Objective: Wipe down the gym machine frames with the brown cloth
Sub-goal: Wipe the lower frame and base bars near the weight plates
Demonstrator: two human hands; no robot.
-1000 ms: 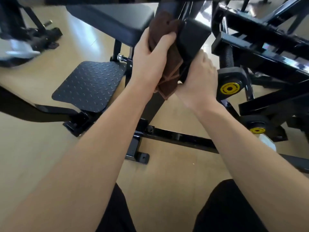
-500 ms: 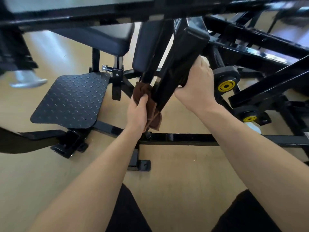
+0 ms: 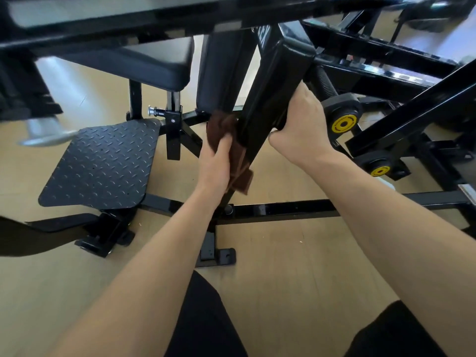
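Wiping slanted frame post (image 3: 268,99) | left hand (image 3: 215,161) clenched on brown cloth (image 3: 239,173), post running down-left toward floor bar (image 3: 283,208) | right hand (image 3: 301,124) gripping post higher up

Only white lettering on slanted black frame post (image 3: 268,99), above the right hand (image 3: 300,130) fingers; partly cut off, blurred, not readable.

Crumpled brown cloth (image 3: 233,150) pressed against slanted glossy black frame post (image 3: 268,99), lower end dangling

Bright daylight, blurred wide-angle edges
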